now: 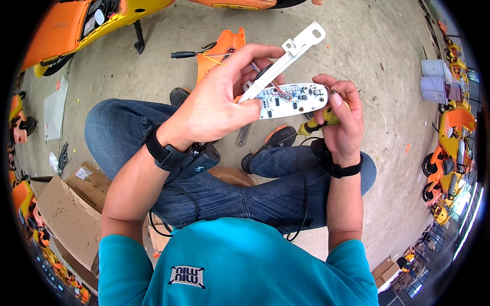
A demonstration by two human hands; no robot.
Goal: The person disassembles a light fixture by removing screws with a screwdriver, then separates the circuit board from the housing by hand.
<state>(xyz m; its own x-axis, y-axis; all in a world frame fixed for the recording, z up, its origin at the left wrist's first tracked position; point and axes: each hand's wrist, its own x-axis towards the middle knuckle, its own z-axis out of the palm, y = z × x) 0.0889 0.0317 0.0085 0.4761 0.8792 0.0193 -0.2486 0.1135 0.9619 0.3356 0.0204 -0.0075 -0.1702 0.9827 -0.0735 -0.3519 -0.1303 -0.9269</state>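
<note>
My left hand [209,102] is closed around a long white plastic bracket [286,62] with a ring-shaped end, tilted up to the right. Its thumb presses on the left end of a white oval circuit board [293,104] with small dark components. Several thin wires [282,93] run from behind the bracket onto the board. A screwdriver [324,120] with a yellow handle lies in the palm of my right hand [344,122], its shaft pointing down left. The thumb and index finger of that hand pinch together at the board's right end; anything small between them cannot be made out.
On the concrete floor ahead lies an orange plastic panel [232,41] beside a cable with a black connector [184,54]. A wrench [244,135] lies between my legs. Orange-yellow scooters [56,30] stand upper left and along the right. An open cardboard box [66,209] is at left.
</note>
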